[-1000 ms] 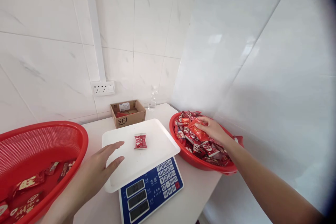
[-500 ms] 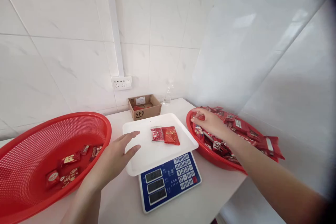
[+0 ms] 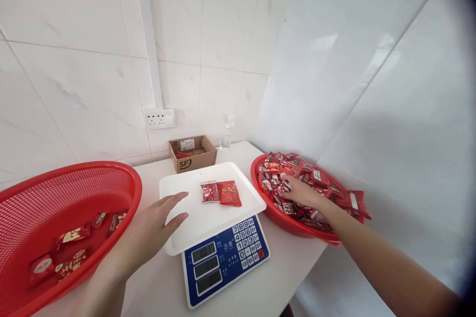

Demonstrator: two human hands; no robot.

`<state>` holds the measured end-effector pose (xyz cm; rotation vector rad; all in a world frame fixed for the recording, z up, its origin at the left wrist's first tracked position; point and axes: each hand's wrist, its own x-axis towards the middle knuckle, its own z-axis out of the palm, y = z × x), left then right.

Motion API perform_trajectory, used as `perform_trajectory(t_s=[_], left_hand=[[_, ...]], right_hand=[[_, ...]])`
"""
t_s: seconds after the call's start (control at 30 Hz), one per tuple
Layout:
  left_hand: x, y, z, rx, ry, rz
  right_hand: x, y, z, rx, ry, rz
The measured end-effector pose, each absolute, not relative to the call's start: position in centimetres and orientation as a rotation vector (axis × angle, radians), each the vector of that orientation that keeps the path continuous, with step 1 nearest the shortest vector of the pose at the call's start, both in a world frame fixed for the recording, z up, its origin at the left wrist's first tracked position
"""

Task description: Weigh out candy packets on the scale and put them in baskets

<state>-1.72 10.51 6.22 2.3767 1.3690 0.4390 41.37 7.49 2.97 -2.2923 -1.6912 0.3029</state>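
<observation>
Packets (image 3: 316,178), small, red, foil-wrapped: most are lying heaped in the red basin (image 3: 277,218) at your right.

Listing from near to far:

- Scale (image 3: 225,257), blue keypad, sitting on the counter (image 3: 159,285) straight ahead of you.
- Left hand (image 3: 156,223): lying open, fingers spread flat, at the left edge of the white tray (image 3: 193,230); whether it is touching the tray cannot be told.
- Red mesh basket (image 3: 74,165) at your left, holding a few packets along its floor.
- Two packets (image 3: 220,193) resting side by side, touching, on the tray's far half.
- Right hand (image 3: 301,193): reaching palm-down into the heap, fingers curling among the wrappers; whether it is gripping one cannot be told.
- Cardboard box (image 3: 192,152), clear bottle (image 3: 225,136) and wall socket (image 3: 159,119) standing beyond.

Handling, as a judgement: each packet is looking very light, soft and crinkly, with slick foil that is likely sliding easily against its neighbours. You are best pinching one by a flat sealed end or across its middle, lightly, since the contents may be crushing under pressure.
</observation>
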Motion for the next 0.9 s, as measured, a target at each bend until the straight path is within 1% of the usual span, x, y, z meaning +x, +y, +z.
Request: perform_trajectory(t_s=[0.1,0.23,0.33,0.43,0.6,0.67,0.73,0.8,0.9], left_hand=[[-1.8,10.4,6.3,2.383,1.363,0.436],[-1.6,10.4,6.5,2.392,1.359,0.418],[-1.5,10.2,6.7,2.402,1.352,0.393],[-1.5,9.9,7.0,2.414,1.330,0.375],[-1.8,9.5,7.2,2.434,1.310,0.379],[-1.9,9.3,7.2,2.444,1.302,0.384],[-2.0,9.2,7.3,2.453,1.295,0.390],[-2.0,9.1,7.3,2.461,1.287,0.400],[-2.1,9.1,7.4,2.471,1.269,0.422]], right_hand=[[41.3,7.4,4.1,-2.297,-1.641,0.239],[41.0,6.8,7.6,-2.207,-1.597,0.027],[39.2,6.4,9.1,-2.117,-1.573,0.017],[36.1,6.3,9.1,-2.009,-1.578,0.158],[29.6,6.9,7.6,-1.746,-1.718,0.542],[27.4,7.3,6.9,-1.695,-1.768,0.639],[26.0,7.6,6.4,-1.678,-1.849,0.571],[25.8,7.8,6.1,-1.686,-1.925,0.361],[28.0,8.0,5.9,-1.800,-1.929,0.059]])
